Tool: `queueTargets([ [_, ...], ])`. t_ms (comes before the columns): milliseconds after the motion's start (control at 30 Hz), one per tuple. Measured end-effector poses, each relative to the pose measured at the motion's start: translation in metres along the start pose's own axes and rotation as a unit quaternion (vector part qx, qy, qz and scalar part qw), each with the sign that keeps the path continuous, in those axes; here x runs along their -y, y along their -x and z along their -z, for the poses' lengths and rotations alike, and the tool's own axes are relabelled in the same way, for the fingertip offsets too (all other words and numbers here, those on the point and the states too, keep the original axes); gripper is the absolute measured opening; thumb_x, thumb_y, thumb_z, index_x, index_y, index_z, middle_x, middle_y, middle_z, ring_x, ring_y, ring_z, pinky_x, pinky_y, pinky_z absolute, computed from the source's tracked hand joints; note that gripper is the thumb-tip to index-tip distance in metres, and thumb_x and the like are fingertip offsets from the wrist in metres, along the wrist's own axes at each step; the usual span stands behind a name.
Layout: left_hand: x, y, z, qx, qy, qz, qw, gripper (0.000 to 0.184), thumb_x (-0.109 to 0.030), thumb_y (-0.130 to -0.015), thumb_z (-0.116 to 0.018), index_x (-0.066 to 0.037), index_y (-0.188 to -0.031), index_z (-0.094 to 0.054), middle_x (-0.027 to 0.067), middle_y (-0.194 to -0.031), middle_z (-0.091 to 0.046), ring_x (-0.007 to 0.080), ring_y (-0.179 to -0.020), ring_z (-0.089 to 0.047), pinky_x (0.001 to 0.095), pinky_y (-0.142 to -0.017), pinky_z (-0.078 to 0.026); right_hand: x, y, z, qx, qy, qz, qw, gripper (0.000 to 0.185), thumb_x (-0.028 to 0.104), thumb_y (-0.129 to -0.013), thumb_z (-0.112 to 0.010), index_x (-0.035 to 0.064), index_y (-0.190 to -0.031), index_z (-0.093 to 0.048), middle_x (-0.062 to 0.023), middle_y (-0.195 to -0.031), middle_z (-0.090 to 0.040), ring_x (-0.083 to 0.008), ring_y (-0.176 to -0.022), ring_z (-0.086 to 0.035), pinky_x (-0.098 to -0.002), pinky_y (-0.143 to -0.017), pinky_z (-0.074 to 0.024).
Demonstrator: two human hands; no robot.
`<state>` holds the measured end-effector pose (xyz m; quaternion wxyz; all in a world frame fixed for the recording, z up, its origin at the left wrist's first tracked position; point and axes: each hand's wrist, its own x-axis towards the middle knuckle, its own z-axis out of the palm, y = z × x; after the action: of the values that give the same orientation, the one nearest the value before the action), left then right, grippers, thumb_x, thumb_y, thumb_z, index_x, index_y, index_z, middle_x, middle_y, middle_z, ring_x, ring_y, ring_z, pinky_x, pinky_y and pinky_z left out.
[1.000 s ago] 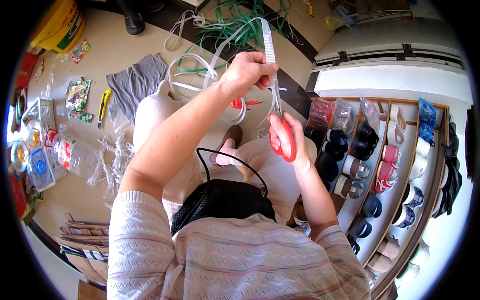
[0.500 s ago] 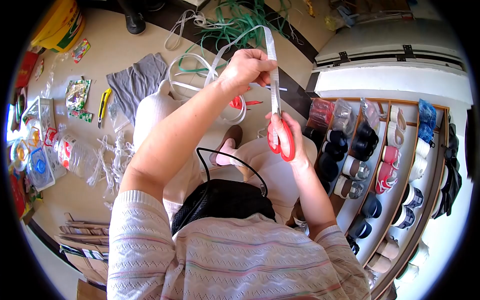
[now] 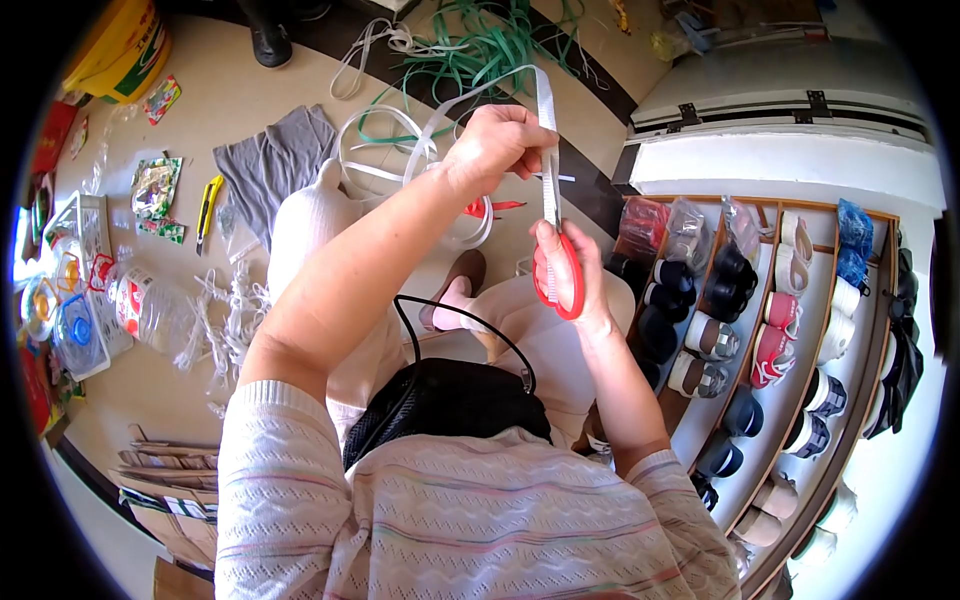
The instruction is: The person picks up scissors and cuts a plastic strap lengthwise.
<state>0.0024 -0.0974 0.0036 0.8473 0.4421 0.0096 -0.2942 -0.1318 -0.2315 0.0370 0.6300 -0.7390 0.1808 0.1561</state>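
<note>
Left hand (image 3: 505, 147) up high, thumb and fingers pinched together on a ribbed white packing strap (image 3: 545, 100), right out in front of the body! Above that pinch the strap rises, bends over at the top and runs back down to the left, towards loose white loops of strapping (image 3: 385, 128). Just below it, the right hand (image 3: 575, 265) is clamped around the red handles of the scissors (image 3: 573, 290), blades pointing up and lying along the strap; whether those blades are apart or together, you cannot tell from here. The strap shows again lower down, beside the handles.

Over on the tiled floor (image 3: 215, 115), a tangle of green strapping (image 3: 485, 55) sprawls beyond the left hand. Left of the knee, a grey cloth (image 3: 275, 160) lies crumpled, a yellow utility knife (image 3: 208, 212) just beside it, and a heap of white string (image 3: 230, 325) sits nearer the body, next to a clear plastic bottle (image 3: 145, 305) on its side. A black bag (image 3: 455, 405) rests on the lap, and to the right stands a shoe rack (image 3: 690, 415) lined with pairs.
</note>
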Motion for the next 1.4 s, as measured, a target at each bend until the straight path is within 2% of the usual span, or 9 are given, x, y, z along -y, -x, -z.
queueTargets([
  [33,-0.002,-0.001,0.001,-0.001,-0.002,0.004,1.0,0.012,-0.01,-0.079,-0.066,-0.002,-0.076,-0.058,0.0032,-0.062,-0.056,0.0099,-0.048,-0.053,0.0227,-0.043,-0.042,-0.002,0.001,0.0,0.001,0.022,0.0,1.0,0.03,0.032,-0.09,-0.056,0.0031,-0.093,-0.051,0.0045,-0.056,-0.04,-0.0039,-0.042,-0.036,-0.0193,-0.038,-0.029],
  [133,-0.01,-0.007,0.008,-0.001,0.011,-0.009,1.0,0.011,-0.01,-0.079,-0.066,-0.003,-0.076,-0.058,0.0027,-0.062,-0.056,0.0098,-0.048,-0.053,0.0226,-0.043,-0.041,-0.007,0.006,0.001,0.011,0.028,-0.003,1.0,0.03,0.033,-0.09,-0.056,0.0031,-0.095,-0.05,0.0043,-0.057,-0.04,-0.0042,-0.043,-0.036,-0.0194,-0.038,-0.0298],
  [233,-0.007,-0.007,0.007,-0.003,0.003,-0.022,1.0,0.012,-0.01,-0.079,-0.067,-0.003,-0.076,-0.058,0.0027,-0.063,-0.057,0.0095,-0.048,-0.053,0.0218,-0.044,-0.042,-0.006,0.009,-0.003,-0.003,-0.045,0.002,0.999,0.035,0.036,-0.087,-0.061,0.0054,-0.079,-0.047,0.0036,-0.057,-0.043,-0.0036,-0.042,-0.038,-0.0195,-0.036,-0.0301],
  [333,-0.002,-0.003,0.003,-0.001,0.005,-0.017,1.0,0.012,-0.009,-0.078,-0.066,-0.002,-0.075,-0.057,0.0041,-0.063,-0.057,0.0108,-0.049,-0.054,0.0238,-0.045,-0.045,-0.001,0.004,-0.002,-0.006,-0.054,0.018,0.998,0.035,0.037,-0.087,-0.06,0.0055,-0.079,-0.047,0.0038,-0.057,-0.043,-0.0037,-0.042,-0.039,-0.0193,-0.037,-0.0309],
  [367,-0.002,-0.002,0.004,0.002,0.005,-0.018,1.0,0.012,-0.01,-0.077,-0.066,-0.002,-0.074,-0.057,0.0051,-0.062,-0.058,0.0116,-0.049,-0.055,0.0245,-0.047,-0.046,-0.004,0.003,0.001,0.002,-0.028,0.014,1.0,0.031,0.032,-0.09,-0.056,0.0024,-0.095,-0.05,0.0033,-0.057,-0.041,-0.0046,-0.043,-0.037,-0.0195,-0.038,-0.0303],
  [900,-0.003,0.0,0.001,0.01,0.011,0.027,1.0,0.013,-0.009,-0.079,-0.067,-0.001,-0.075,-0.058,0.0039,-0.064,-0.058,0.0104,-0.046,-0.053,0.0224,-0.041,-0.042,-0.008,-0.004,0.005,-0.024,0.054,0.031,0.998,0.028,0.031,-0.088,-0.061,0.0038,-0.088,-0.053,0.0049,-0.056,-0.041,-0.0031,-0.042,-0.036,-0.0184,-0.038,-0.0281],
  [1067,-0.008,-0.011,0.013,0.008,0.01,-0.004,1.0,0.014,-0.012,-0.077,-0.066,-0.001,-0.072,-0.059,0.0056,-0.06,-0.058,0.0109,-0.047,-0.054,0.0239,-0.042,-0.043,-0.014,0.006,0.001,-0.021,0.089,0.058,0.994,0.028,0.031,-0.088,-0.061,0.0042,-0.086,-0.054,0.0042,-0.057,-0.043,-0.0038,-0.042,-0.038,-0.0183,-0.038,-0.0289],
  [1233,-0.001,0.0,0.002,0.001,0.003,0.008,1.0,0.015,-0.011,-0.08,-0.067,-0.002,-0.071,-0.058,0.0043,-0.063,-0.058,0.0102,-0.047,-0.054,0.0219,-0.042,-0.044,-0.003,0.003,0.001,0.0,0.012,0.035,0.999,0.028,0.03,-0.089,-0.058,0.0041,-0.094,-0.051,0.0063,-0.055,-0.037,-0.0028,-0.042,-0.032,-0.0185,-0.038,-0.0255],
  [1400,-0.002,-0.001,0.005,-0.003,-0.024,-0.006,1.0,0.015,-0.011,-0.078,-0.065,-0.001,-0.071,-0.058,0.0068,-0.06,-0.058,0.0126,-0.048,-0.055,0.0245,-0.044,-0.045,-0.008,-0.001,0.004,-0.015,0.087,0.057,0.994,0.029,0.032,-0.088,-0.059,0.0041,-0.086,-0.053,0.0047,-0.056,-0.042,-0.0034,-0.043,-0.037,-0.0188,-0.039,-0.0286],
])
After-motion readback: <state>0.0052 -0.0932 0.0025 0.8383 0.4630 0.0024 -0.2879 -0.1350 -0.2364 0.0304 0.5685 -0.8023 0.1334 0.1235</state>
